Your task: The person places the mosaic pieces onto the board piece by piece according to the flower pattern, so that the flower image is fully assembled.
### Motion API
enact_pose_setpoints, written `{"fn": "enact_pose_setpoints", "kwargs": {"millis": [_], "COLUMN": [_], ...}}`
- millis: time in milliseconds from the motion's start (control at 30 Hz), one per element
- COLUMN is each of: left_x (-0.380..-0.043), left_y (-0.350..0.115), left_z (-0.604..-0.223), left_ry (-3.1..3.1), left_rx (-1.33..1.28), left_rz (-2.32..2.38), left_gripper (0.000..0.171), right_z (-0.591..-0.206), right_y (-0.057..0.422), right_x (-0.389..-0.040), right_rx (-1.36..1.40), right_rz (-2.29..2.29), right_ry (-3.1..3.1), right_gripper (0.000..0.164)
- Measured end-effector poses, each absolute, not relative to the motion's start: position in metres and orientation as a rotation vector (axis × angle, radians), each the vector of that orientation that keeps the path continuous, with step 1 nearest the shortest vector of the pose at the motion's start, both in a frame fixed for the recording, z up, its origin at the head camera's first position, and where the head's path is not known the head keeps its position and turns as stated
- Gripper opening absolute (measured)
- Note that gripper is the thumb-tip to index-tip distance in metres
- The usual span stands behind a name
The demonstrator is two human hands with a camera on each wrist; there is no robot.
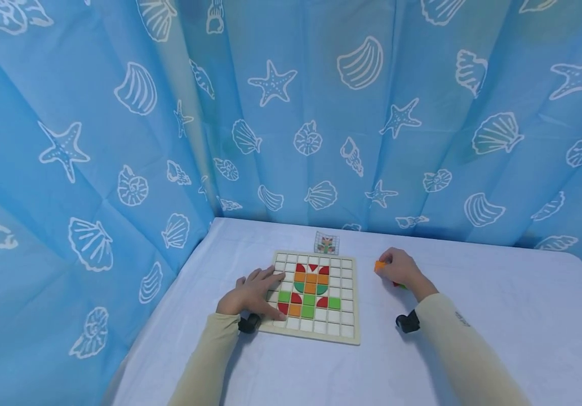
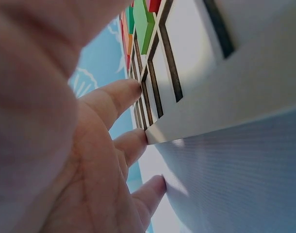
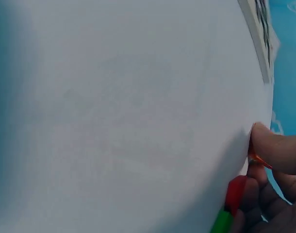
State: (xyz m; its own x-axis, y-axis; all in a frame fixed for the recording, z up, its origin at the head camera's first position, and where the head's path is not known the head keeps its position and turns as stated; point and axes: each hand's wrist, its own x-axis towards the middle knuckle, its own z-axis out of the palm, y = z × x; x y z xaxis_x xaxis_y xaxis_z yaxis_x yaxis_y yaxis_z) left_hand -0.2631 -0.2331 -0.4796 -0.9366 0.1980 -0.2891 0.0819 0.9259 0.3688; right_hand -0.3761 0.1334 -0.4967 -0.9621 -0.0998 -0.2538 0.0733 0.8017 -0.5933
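Note:
A pale grid board [image 1: 321, 336] lies on the white table, with red, orange, green and teal tiles set in its squares in a flower-like pattern. My left hand [image 1: 254, 293] rests on the board's left side, fingers spread; in the left wrist view its fingertips touch the frame [image 2: 196, 124]. To the right of the board, my right hand [image 1: 403, 269] pinches an orange tile [image 1: 379, 265] between thumb and fingers. Under that hand are a red tile [image 3: 234, 194] and a green tile [image 3: 222, 222], partly hidden by the fingers in the head view.
Behind the board lies a small picture card [image 1: 327, 243] printed with a similar coloured pattern on a grid. A blue curtain [image 1: 291, 141] with white shells and starfish hangs along the back and left of the table [image 1: 519, 299].

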Motion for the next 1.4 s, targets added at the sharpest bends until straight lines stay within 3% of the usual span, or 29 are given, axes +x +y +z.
{"fn": "enact_pose_setpoints", "kwargs": {"millis": [167,600,933,1400], "left_x": [-0.263,-0.264,-0.262,-0.261], "left_y": [-0.234,-0.231,-0.231,-0.226], "left_z": [-0.481,-0.483,-0.482,-0.479], "left_ry": [2.765,2.775,2.77,2.758], "left_rx": [0.205,0.229,0.21,0.196], "left_rz": [0.488,0.459,0.471,0.501], "left_gripper": [0.103,0.104,0.105,0.104], "right_z": [-0.493,-0.474,-0.465,-0.461], "right_y": [0.125,0.124,0.12,0.118], "right_x": [-0.372,-0.361,-0.345,-0.334], "right_rx": [-0.074,-0.125,-0.199,-0.296], "right_rz": [-0.844,-0.996,-1.046,-1.05], "right_ry": [2.768,2.772,2.756,2.767], "right_gripper": [0.027,0.037,0.025,0.024]}}
